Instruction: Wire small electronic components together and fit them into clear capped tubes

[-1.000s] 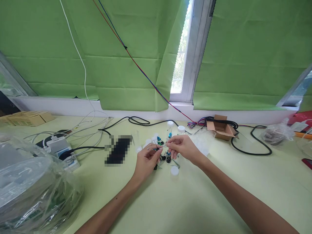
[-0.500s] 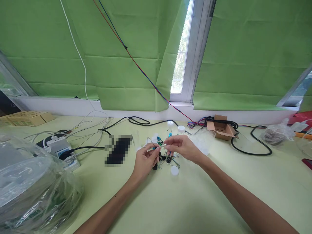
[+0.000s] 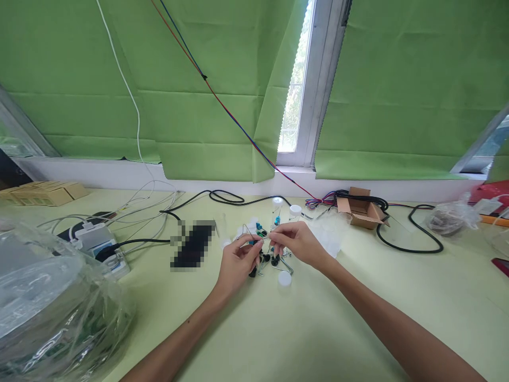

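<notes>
My left hand point(image 3: 238, 258) is closed in a pinch, thumb against forefinger. A thin bent metal rod point(image 3: 245, 227) juts up from behind its fingers and seems to be held there. Facing it, my right hand point(image 3: 295, 241) pinches too, its fingertips nearly touching the left ones. Something small and pale shows between the two sets of fingertips, too tiny to name. Beneath the hands lies a small heap: black knob-like parts point(image 3: 275, 260), L-shaped hex keys point(image 3: 287, 265) and blue-green pieces point(image 3: 260, 231). A white round cap point(image 3: 284, 279) sits just in front of the heap.
Behind the hands stand clear vials with white caps point(image 3: 295, 210). A clear tube point(image 3: 222, 231) and a pixelated dark patch point(image 3: 194, 244) are to the left. An open cardboard box point(image 3: 361, 212) and black cable lie right; a plastic-wrapped bundle point(image 3: 55, 302) fills the left front.
My right hand's fingers have shifted slightly and curled closer together. Both hands otherwise keep their places over the heap.
</notes>
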The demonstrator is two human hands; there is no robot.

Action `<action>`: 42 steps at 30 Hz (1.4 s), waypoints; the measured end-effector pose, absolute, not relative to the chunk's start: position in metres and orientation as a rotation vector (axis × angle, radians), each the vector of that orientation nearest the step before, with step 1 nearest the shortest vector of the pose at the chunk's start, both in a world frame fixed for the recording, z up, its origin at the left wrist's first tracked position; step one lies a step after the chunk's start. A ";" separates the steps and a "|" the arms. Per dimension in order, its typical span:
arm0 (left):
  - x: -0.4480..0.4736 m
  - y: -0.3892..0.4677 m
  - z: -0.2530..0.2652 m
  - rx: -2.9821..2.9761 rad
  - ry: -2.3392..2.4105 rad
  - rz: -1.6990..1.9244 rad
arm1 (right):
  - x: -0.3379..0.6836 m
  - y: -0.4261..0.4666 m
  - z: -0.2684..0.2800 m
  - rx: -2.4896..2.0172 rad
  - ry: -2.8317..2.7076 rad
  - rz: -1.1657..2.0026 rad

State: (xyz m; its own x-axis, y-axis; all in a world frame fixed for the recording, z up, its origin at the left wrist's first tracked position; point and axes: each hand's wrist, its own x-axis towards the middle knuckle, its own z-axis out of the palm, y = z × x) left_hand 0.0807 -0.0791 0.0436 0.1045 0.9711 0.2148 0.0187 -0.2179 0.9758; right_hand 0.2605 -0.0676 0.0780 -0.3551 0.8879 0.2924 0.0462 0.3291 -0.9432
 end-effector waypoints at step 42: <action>0.084 -0.083 0.046 1.437 1.043 1.288 | 0.254 -0.070 0.068 -1.029 -1.833 0.694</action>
State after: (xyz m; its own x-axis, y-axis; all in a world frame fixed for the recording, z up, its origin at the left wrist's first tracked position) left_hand 0.0842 -0.0834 0.0462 0.0961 0.9702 0.2226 0.0162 -0.2251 0.9742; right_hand 0.2538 -0.0699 0.0676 -0.2539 0.8667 0.4294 0.3645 0.4970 -0.7875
